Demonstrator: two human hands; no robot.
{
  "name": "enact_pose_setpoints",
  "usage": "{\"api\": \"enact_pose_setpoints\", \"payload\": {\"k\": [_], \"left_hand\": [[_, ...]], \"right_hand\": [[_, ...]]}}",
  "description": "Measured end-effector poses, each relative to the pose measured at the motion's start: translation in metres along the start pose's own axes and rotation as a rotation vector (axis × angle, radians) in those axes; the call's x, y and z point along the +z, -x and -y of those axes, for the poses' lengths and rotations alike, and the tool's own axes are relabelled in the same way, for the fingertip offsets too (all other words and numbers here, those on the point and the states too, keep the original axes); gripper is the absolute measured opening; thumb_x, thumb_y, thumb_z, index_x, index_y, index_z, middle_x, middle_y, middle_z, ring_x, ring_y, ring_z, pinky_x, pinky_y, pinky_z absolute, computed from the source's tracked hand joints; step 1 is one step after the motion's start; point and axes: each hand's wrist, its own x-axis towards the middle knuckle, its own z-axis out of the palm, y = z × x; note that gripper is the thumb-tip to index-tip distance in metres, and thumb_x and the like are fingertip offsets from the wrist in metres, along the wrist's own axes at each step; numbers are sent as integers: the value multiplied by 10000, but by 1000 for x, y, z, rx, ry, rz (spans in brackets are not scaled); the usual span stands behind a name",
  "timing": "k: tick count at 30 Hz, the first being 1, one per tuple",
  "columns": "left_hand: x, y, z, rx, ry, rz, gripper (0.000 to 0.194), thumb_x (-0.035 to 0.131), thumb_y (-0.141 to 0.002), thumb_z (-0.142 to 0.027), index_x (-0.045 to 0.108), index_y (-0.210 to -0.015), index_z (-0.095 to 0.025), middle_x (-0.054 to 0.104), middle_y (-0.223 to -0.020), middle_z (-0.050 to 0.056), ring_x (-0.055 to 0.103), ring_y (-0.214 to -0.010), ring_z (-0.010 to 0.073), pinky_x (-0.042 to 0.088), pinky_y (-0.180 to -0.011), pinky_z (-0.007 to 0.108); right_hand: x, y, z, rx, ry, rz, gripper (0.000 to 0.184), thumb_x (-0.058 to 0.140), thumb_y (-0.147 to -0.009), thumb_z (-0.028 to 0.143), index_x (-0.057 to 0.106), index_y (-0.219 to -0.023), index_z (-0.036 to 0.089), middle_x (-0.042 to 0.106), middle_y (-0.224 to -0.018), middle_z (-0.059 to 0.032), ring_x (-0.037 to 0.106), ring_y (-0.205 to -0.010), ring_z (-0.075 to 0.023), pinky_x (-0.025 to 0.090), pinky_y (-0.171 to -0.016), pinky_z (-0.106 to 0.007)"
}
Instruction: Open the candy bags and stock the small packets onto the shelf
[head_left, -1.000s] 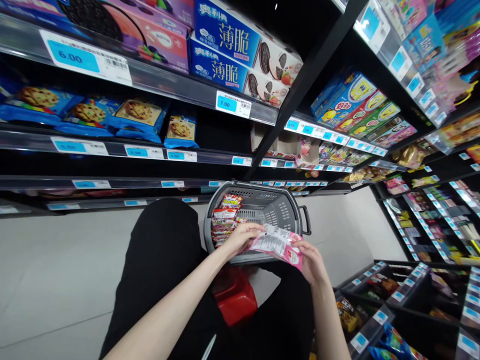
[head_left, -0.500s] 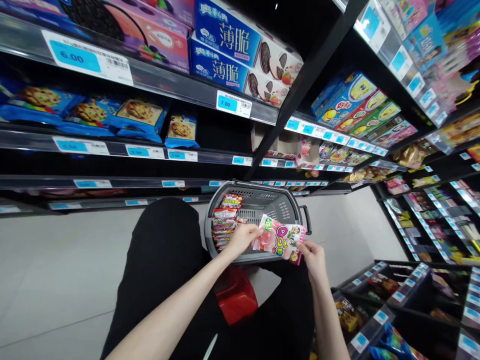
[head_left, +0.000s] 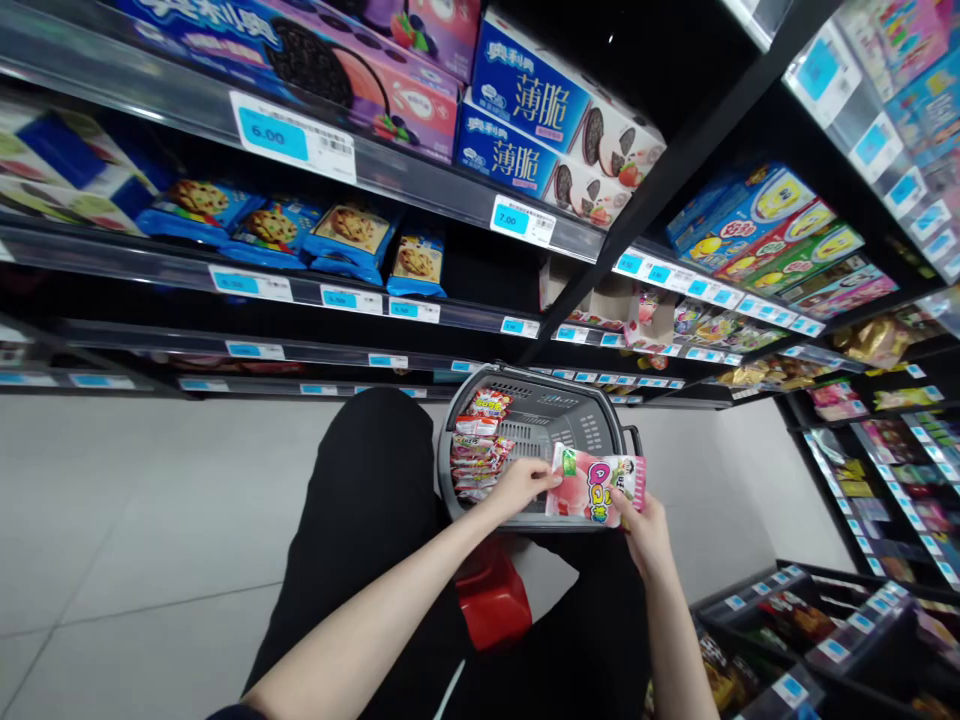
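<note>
A pink and white bag of gummy candy [head_left: 576, 490] is stretched flat between my hands over the near right side of a grey shopping basket [head_left: 448, 440]. My left hand [head_left: 523, 487] pinches its left edge. My right hand [head_left: 643, 528] grips its right end, thumb on the front and fingers hidden behind. Inside the basket, a row of small candy packets [head_left: 478, 455] stands along the left side, mostly red, white and pink. The perforated basket floor shows to the right of them.
Shelves with cookie boxes [head_left: 517, 115] and blue cookie bags [head_left: 349, 238] rise behind the basket. A red stool [head_left: 495, 603] shows between my black-clad knees. On the lower right are snack bins [head_left: 787, 605]. Pale floor tiles [head_left: 172, 500] lie to the left.
The view has shifted, so shelves and basket appear further right. My right hand has moved inward on the candy bag, its thumb now over the front. My left hand keeps its pinch.
</note>
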Motion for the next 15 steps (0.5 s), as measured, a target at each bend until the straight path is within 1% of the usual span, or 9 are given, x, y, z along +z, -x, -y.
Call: {"api": "enact_pose_setpoints", "payload": {"k": [1,2,3,5,6,8,12,14,15], "left_hand": [[0,0,0,11,59,-16,289,662,-602,-389,553,-515,-137,565,-606,-12,519,-608,116,389,-603,218],[0,0,0,10,151,-7,266,697,-566,-377,596,-575,-132,599,-685,8,548,-684,137,405,-653,229],[1,1,0,-9,264,28,285,721,-541,-371,628,-655,-127,622,-750,29,565,-738,157,416,-689,246],[1,2,1,-86,467,123,394,741,-524,-373,647,-801,-109,647,-790,61,586,-756,179,432,-710,281],[2,2,1,-118,525,149,424,745,-522,-374,646,-828,-99,655,-775,66,592,-740,181,436,-710,291],[3,2,4,-136,553,143,417,755,-512,-369,652,-801,-87,664,-736,60,594,-716,177,438,-715,293],[6,-1,11,-167,513,31,372,715,-552,-437,633,-658,-90,649,-625,31,582,-623,159,447,-651,279],[8,-1,11,-203,522,20,395,666,-595,-489,603,-602,-99,633,-574,33,575,-558,161,456,-591,291],[9,-1,10,-218,535,36,405,643,-617,-503,592,-593,-103,628,-560,38,573,-535,165,461,-567,300]], "right_hand": [[0,-1,0,-10,14,-7,334,730,-588,338,644,-832,127,705,-768,-84,650,-754,-271,527,-637,-376],[2,-2,0,-21,21,-10,342,728,-587,350,644,-832,126,706,-768,-87,650,-757,-276,529,-629,-379],[4,-2,0,-28,28,-5,349,725,-589,359,644,-832,123,706,-772,-91,651,-757,-279,531,-624,-380],[9,-2,1,-35,50,19,355,715,-601,368,642,-844,120,706,-784,-96,652,-752,-277,531,-626,-378],[12,-2,1,-34,64,35,358,709,-611,369,639,-858,119,706,-792,-96,653,-752,-274,531,-630,-377],[16,-2,1,-28,80,58,368,697,-630,369,633,-892,118,705,-812,-96,652,-758,-269,530,-638,-373],[17,-2,3,13,33,55,397,672,-652,387,623,-940,118,702,-835,-102,650,-784,-271,527,-644,-369],[15,-2,4,45,-1,58,402,665,-658,392,621,-954,124,701,-833,-103,649,-791,-273,526,-645,-370],[14,-2,4,58,-17,65,398,663,-660,392,622,-957,129,701,-833,-101,648,-795,-273,525,-646,-372]]}}
